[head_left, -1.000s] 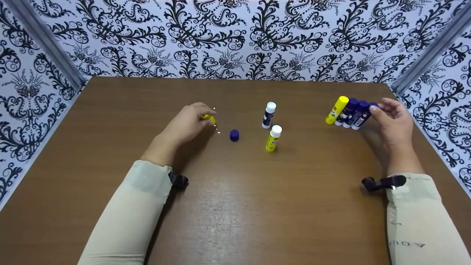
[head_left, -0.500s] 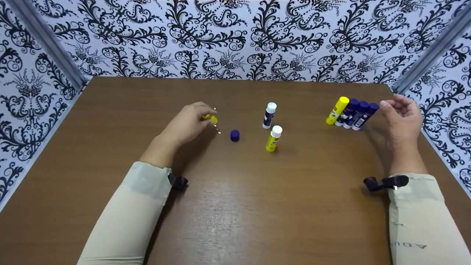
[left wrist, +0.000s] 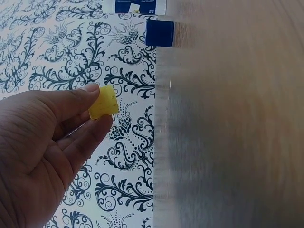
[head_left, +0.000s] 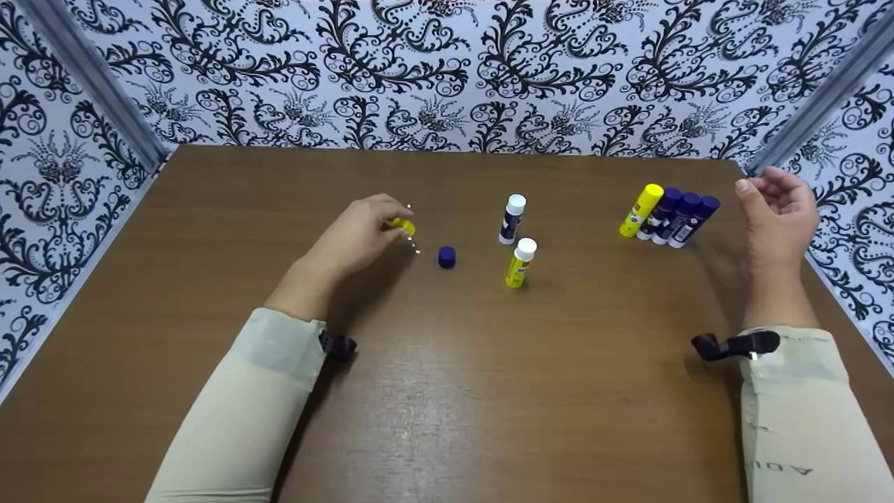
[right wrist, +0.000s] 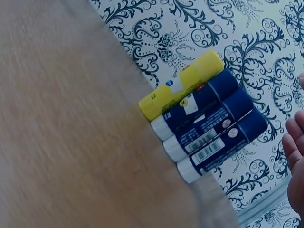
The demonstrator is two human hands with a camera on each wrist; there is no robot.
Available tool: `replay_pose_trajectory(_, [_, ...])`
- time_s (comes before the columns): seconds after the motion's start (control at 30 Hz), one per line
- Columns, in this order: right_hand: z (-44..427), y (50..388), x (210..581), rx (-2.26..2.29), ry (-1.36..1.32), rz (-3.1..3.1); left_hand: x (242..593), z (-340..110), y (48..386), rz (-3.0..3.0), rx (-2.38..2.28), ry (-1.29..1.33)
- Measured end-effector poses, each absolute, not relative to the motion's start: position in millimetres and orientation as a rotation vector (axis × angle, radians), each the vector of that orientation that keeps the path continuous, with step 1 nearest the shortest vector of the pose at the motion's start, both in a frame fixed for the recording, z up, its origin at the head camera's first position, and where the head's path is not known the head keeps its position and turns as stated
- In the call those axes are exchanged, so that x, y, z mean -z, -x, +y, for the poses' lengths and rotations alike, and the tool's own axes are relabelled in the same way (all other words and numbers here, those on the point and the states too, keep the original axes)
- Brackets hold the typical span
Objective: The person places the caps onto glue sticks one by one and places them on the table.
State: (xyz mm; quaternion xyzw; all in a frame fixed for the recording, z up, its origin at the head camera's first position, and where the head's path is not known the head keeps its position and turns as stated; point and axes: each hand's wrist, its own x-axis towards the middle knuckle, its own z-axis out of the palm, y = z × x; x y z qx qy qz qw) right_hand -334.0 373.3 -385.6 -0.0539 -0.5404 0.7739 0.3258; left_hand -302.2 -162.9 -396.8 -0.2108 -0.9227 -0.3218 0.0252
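Note:
My left hand (head_left: 356,234) pinches a small yellow cap (left wrist: 104,102) between thumb and fingers, low over the table's left half. Beside it stands a dark blue cap (head_left: 447,258). Two glue sticks with white tops stand upright in the middle: a blue one (head_left: 512,220) behind and a yellow one (head_left: 519,265) in front. My right hand (head_left: 779,220), fingers loosely bent and holding nothing, is just right of a tight row. That row has a yellow glue stick (right wrist: 178,88) at one end, then three blue glue sticks (right wrist: 223,145), all upright with caps on.
Tiny white bits (head_left: 417,251) lie on the brown table (head_left: 447,377) by the left fingertips. Patterned wall panels (head_left: 419,77) rise along the back and both sides. Each wrist carries a black camera mount (head_left: 737,346).
My right hand has let go of the rightmost blue glue stick and drawn away to the right and back. The left hand keeps its pinch on the yellow cap, nearly still.

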Motion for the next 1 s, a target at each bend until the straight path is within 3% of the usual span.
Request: replay_pose_trajectory(1.0, [322.2,324.7,370.4,-2.031,-0.123,-1.491,382.6,-150.8,285.7,-2.840,1.100,0.661])
